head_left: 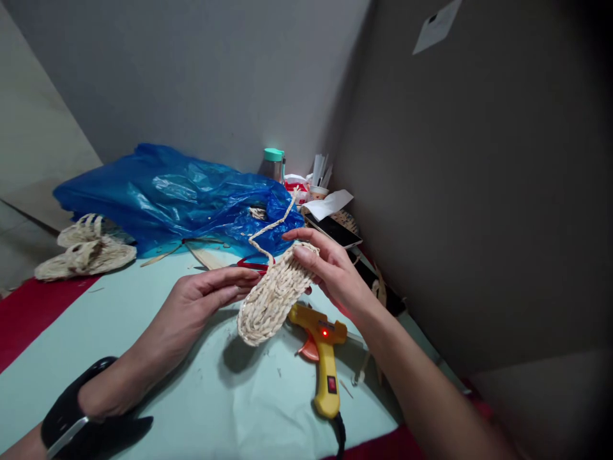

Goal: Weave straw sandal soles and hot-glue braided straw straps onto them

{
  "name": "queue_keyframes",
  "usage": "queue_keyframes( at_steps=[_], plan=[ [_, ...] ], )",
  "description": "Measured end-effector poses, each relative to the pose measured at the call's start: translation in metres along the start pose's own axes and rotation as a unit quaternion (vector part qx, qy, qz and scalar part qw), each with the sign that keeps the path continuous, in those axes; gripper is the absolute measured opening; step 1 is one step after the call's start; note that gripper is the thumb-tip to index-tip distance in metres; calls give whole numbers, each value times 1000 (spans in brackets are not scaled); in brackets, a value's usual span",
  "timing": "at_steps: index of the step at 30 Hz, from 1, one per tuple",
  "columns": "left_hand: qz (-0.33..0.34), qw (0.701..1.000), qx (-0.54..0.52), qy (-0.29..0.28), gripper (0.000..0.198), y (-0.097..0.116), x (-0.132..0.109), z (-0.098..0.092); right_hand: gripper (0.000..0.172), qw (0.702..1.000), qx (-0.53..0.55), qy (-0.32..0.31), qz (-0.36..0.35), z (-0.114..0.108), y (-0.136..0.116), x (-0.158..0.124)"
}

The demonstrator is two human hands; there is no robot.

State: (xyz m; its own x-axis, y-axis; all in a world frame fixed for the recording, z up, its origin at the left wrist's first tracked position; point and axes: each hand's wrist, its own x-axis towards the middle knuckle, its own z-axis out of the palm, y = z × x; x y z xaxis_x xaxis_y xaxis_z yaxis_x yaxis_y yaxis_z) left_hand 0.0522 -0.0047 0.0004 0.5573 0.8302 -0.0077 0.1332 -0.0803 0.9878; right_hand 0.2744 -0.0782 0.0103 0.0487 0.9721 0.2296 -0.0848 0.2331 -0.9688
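Our right hand (330,268) grips pale woven straw sole (272,297) above mint-green worktop (143,332); our left hand (211,294), fingers outstretched, touches its edge.

The right hand (330,268) grips the far end of a woven straw sole (274,295) and holds it tilted above the pale green mat (143,358). The left hand (205,295), fingers stretched out, touches the sole's left edge with its fingertips; a black wristband (71,409) sits on that wrist. A braided cord (268,231) rises from the sole's top end. Just beneath the sole lies a yellow glue gun (324,361) with its red light on. Red scissors (251,263) show behind the left fingers. Farther back lie a blue bag (177,195), two straw sandals (83,250) at the left, a teal-capped bottle (273,163) and a phone (335,231).
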Motion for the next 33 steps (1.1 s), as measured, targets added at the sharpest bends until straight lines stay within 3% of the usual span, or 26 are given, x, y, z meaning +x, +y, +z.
queue_keyframes(
  at_steps=[4,10,17,20,24,26,30,31,33],
  plan=[
    [8,1000,-19,-5,16,1,-4,6,26,1000,-5,-3,-15,-1,-1,0],
    [-36,997,-53,45,13,10,-6,12,26,1000,-9,-21,-13,1,-3,-1],
    [-89,994,-52,-27,36,-4,-4,10,27,999,-45,-4,-14,0,-1,-1],
    [-70,993,-87,-40,47,-7,-8,11,25,997,-79,27,-5,0,1,0],
    [-93,981,-136,-106,39,-1,-11,18,23,990,-129,57,11,7,-2,-3],
    [-132,973,-162,-96,44,2,-12,23,27,990,-124,54,27,12,-4,-5],
    [-148,964,-217,-36,43,8,-12,27,47,998,29,-8,60,20,-4,-6],
    [-142,964,-224,-19,43,8,-12,27,49,997,37,-25,58,21,-2,-6],
    [-136,965,-225,6,43,9,-13,26,36,998,-22,-44,39,22,0,-6]
  ],
)
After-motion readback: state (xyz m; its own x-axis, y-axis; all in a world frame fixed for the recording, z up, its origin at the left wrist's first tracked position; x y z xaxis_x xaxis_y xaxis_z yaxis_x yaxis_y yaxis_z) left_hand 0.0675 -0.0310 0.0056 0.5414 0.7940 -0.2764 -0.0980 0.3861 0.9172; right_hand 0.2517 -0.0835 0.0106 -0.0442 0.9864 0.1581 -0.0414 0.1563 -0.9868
